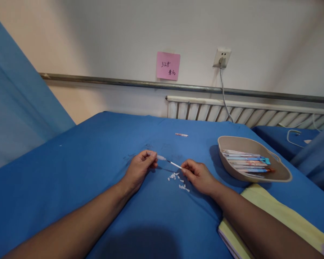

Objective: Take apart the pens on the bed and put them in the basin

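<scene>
Fingers of my left hand (142, 167) are pinched round a pale, translucent pen barrel (161, 157). My right hand (196, 175) grips a thin white pen refill (175, 164) by its near end. The refill's dark tip points at the barrel's end; whether the two touch I cannot tell. Just below them, several small white pieces (174, 176) lie scattered on the blue cloth (102, 144), close to my right fingers. Farther back lies a single slim pen (181, 135), apart from both hands.
On the right stands a beige basket (282, 172) with several pens (245, 163) in it. A folded yellow cloth (275, 212) lies under my right forearm. Behind the table are a radiator (197, 110), a metal rail (118, 82) and a plugged-in cord (223, 86). A blue curtain (21, 90) hangs left.
</scene>
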### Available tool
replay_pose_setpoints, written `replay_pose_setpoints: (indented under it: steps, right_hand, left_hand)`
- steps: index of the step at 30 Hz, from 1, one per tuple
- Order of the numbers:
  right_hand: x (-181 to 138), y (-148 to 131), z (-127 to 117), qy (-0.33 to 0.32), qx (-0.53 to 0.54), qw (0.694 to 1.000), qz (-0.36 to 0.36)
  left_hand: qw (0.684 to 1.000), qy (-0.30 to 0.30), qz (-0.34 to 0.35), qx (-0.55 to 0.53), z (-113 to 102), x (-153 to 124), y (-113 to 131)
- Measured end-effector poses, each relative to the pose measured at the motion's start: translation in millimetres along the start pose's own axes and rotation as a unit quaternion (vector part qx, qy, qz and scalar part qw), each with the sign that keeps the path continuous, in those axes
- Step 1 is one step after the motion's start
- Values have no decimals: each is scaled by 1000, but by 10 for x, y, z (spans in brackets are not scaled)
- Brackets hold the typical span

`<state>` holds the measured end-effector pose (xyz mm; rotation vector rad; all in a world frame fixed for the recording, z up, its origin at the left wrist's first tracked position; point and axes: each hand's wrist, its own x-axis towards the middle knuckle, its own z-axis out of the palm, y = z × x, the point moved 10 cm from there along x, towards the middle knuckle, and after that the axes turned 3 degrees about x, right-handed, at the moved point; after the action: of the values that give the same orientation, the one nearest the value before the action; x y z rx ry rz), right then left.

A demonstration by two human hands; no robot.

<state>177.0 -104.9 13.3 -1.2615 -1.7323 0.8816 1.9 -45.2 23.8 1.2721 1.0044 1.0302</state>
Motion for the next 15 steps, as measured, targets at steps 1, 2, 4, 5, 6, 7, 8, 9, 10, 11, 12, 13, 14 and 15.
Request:
replay_pose_setpoints:
  steps: [1,2,4,5,6,7,8,9,10,11,12,13,14,15]
  right_hand:
    - [1,2,-2,1,0,1000,-1]
    - [2,5,-3,2,1,1000,-2]
    - [4,11,-7,7,4,1000,-3]
    - [4,15,-10,9,4,1000,-3]
    - [4,19,-14,11,4,1000,-2]
    - [3,22,-17,13,3,1000,-1]
    - [2,22,-21,15,2,1000,-1]
    - [0,19,-27,17,2,1000,-1]
    - [-1,15,-32,19,2,1000,-2]
    - [-2,12,-36,20,3,1000,-2]
    - [-4,9,-39,21,2,1000,0]
    - [-5,7,-40,21,2,1000,1]
    - [-6,6,-40,21,4,1000,3]
    - [-7,3,-41,21,6,1000,4]
  left_hand:
    - [1000,-4,-5,-8,8,-2,-9]
    - [1000,-7,-9,-15,15,-3,-17]
    - [1000,-15,-15,-22,27,-3,-33]
    - [999,-17,-17,-23,29,-2,-40]
    - [999,-18,-19,-23,28,-1,-46]
    - [999,-19,-20,-24,26,0,-51]
    - [999,-20,-21,-25,27,0,-55]
    - [999,-24,-23,-28,31,-1,-61]
    - [999,-27,-28,-32,38,-3,-69]
    - [998,-31,-34,-39,46,-7,-78]
    - [997,-33,-43,-48,55,-11,-89]
    - [996,-35,-52,-59,63,-16,-101]
    - [995,-35,-61,-69,68,-20,-111]
    - [994,-36,-70,-80,74,-24,-120]
